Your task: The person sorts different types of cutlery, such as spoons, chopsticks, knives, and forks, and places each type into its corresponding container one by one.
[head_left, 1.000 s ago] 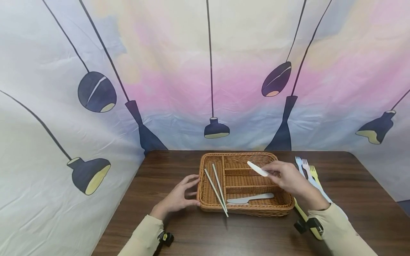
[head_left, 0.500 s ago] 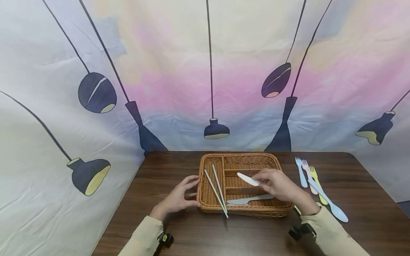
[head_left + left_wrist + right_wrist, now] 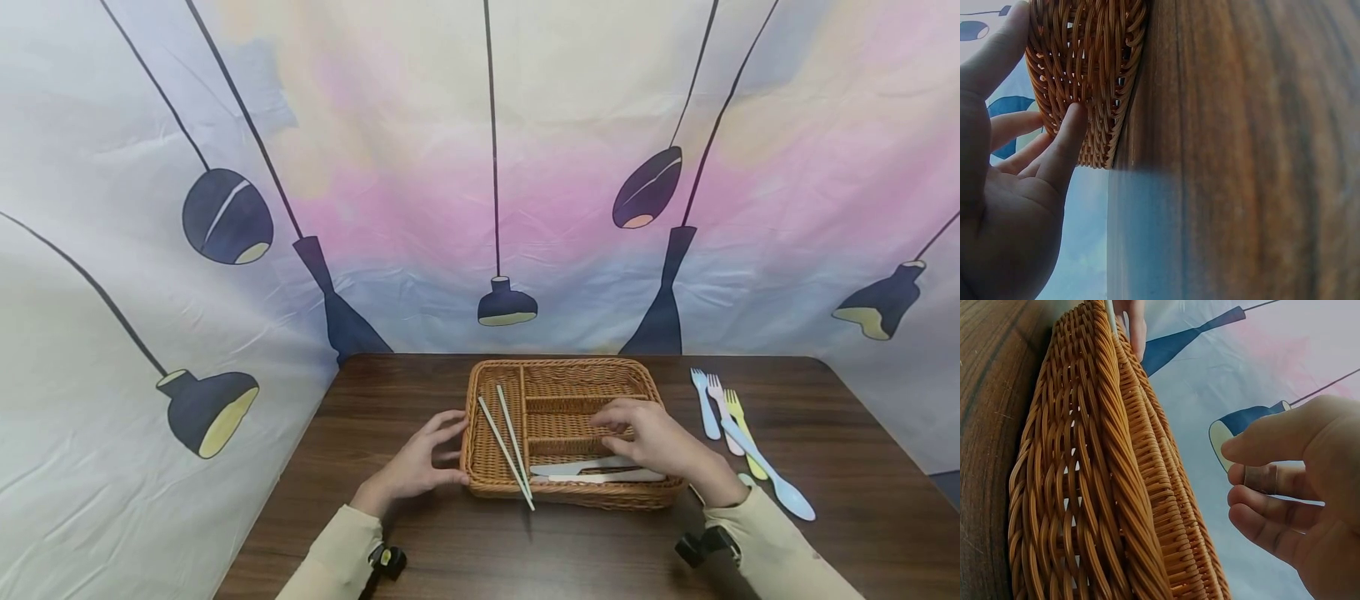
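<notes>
A wicker basket (image 3: 577, 498) with several compartments sits on the table. My left hand (image 3: 416, 462) rests its spread fingers against the basket's left side; the left wrist view shows the fingertips touching the weave. Above the basket's right part hovers my right hand (image 3: 648, 437), fingers loosely bent and holding nothing, as the right wrist view confirms. Two knives lie in the front compartment: a pale grey knife (image 3: 573, 468) and a cream-white knife (image 3: 611, 477) in front of it. Light chopsticks (image 3: 506, 450) lean in the left compartment, their near ends over the front rim.
Right of the basket lie a blue fork (image 3: 705, 404), a pink fork (image 3: 718, 400), a yellow fork (image 3: 735, 410) and a light blue spoon (image 3: 787, 497). Something yellow is mostly hidden beneath my right forearm. A printed cloth (image 3: 420, 208) hangs behind the table (image 3: 585, 554).
The cream-white knife has left my right hand and now lies in the front compartment beside the grey one. My right hand moved left over the basket. The left hand stayed put.
</notes>
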`<control>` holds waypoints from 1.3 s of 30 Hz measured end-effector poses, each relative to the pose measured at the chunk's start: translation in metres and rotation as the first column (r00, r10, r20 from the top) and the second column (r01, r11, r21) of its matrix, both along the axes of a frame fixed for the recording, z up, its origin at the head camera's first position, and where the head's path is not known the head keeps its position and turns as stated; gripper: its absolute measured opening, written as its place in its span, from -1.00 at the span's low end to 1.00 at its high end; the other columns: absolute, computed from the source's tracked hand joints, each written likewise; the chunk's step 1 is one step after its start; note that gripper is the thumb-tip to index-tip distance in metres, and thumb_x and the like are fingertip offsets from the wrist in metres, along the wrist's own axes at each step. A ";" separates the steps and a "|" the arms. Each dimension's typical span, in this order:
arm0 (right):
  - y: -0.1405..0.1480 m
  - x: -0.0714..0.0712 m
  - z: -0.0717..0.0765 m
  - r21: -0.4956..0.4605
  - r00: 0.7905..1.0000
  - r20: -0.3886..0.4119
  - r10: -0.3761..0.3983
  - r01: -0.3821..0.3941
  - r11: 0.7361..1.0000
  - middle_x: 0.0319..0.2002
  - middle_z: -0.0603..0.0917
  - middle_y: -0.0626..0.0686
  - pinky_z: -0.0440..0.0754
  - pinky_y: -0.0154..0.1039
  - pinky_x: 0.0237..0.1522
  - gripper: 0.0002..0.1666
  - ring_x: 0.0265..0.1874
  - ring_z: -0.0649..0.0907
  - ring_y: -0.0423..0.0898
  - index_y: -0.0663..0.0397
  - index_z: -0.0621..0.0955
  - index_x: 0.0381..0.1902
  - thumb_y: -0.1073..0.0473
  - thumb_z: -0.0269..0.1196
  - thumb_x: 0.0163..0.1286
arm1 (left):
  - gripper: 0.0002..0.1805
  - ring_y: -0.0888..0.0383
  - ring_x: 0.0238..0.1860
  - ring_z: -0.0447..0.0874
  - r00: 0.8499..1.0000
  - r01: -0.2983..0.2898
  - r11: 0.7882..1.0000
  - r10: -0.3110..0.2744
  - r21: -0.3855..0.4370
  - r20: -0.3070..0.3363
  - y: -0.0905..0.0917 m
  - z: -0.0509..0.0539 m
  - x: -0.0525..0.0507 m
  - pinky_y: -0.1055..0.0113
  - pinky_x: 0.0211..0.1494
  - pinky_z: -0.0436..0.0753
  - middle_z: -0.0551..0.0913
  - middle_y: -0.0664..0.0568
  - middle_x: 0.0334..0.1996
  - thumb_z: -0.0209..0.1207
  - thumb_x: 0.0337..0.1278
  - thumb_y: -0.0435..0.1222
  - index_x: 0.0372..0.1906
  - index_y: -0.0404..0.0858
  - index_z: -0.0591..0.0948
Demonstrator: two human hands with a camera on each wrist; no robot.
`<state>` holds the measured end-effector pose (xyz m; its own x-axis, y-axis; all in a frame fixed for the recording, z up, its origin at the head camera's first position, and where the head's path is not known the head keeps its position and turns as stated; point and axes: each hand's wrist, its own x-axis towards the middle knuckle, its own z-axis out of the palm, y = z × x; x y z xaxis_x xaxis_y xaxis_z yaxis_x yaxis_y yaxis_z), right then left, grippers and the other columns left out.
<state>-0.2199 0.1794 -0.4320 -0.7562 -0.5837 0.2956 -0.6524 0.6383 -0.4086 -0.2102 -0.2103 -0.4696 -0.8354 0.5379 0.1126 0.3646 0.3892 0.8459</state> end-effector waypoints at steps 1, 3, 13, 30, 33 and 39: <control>0.000 0.000 0.001 0.001 1.000 0.007 -0.005 0.005 1.000 -0.06 0.68 -0.06 0.71 -0.28 -0.29 -0.69 -0.19 0.68 -0.14 -0.08 0.70 -0.02 0.20 0.36 0.27 | -0.05 -0.23 0.35 0.34 1.000 0.000 1.000 0.000 0.002 0.001 0.000 0.002 0.001 0.23 0.22 0.65 0.07 -0.25 0.46 0.47 -0.09 -0.31 0.40 -0.51 0.25; 0.001 0.000 0.001 -0.010 1.000 0.020 -0.008 0.009 1.000 -0.06 0.68 -0.07 0.70 -0.33 -0.31 -0.70 -0.22 0.67 -0.18 -0.07 0.69 -0.01 0.20 0.36 0.28 | -0.05 -0.21 0.35 0.35 1.000 -0.001 1.000 0.001 0.006 -0.004 -0.002 -0.004 -0.002 0.29 0.21 0.65 0.08 -0.19 0.47 0.47 -0.09 -0.26 0.41 -0.47 0.26; 0.009 -0.001 -0.001 -0.058 0.999 0.005 -0.034 0.034 0.998 -0.09 0.69 -0.07 0.71 -0.34 -0.34 -0.70 -0.29 0.66 -0.25 -0.07 0.69 -0.01 0.21 0.35 0.28 | 0.00 -0.11 0.34 0.38 1.000 -0.004 1.000 0.004 -0.011 -0.019 -0.008 -0.023 -0.012 0.41 0.19 0.64 0.09 0.01 0.48 0.47 -0.13 -0.10 0.44 -0.34 0.28; 0.034 -0.004 -0.002 -0.166 0.986 -0.083 -0.143 0.128 0.978 -0.29 0.67 -0.09 0.59 -0.38 -0.50 -0.68 -0.42 0.57 -0.37 0.02 0.68 -0.05 0.27 0.40 0.21 | -0.04 -0.21 0.34 0.36 1.000 -0.011 1.000 0.011 -0.025 -0.009 -0.004 -0.017 -0.010 0.20 0.21 0.65 0.05 -0.17 0.48 0.47 -0.10 -0.33 0.43 -0.43 0.24; 0.040 -0.004 0.000 -0.166 0.980 -0.056 -0.193 0.181 0.969 -0.28 0.67 -0.08 0.61 -0.37 -0.49 -0.67 -0.42 0.59 -0.35 0.03 0.68 -0.03 0.24 0.40 0.22 | -0.05 -0.22 0.35 0.34 1.000 -0.003 1.000 0.002 -0.025 -0.006 -0.002 -0.007 -0.005 0.19 0.22 0.65 0.06 -0.23 0.47 0.46 -0.09 -0.34 0.42 -0.48 0.24; 0.053 -0.008 0.001 -0.177 0.961 -0.033 -0.273 0.263 0.948 -0.32 0.68 -0.08 0.65 -0.36 -0.44 -0.65 -0.44 0.60 -0.34 0.03 0.67 -0.02 0.19 0.41 0.21 | -0.06 -0.22 0.33 0.37 1.000 -0.001 1.000 0.001 -0.018 0.006 0.001 0.003 0.001 0.24 0.22 0.65 0.07 -0.23 0.46 0.46 -0.07 -0.32 0.42 -0.48 0.24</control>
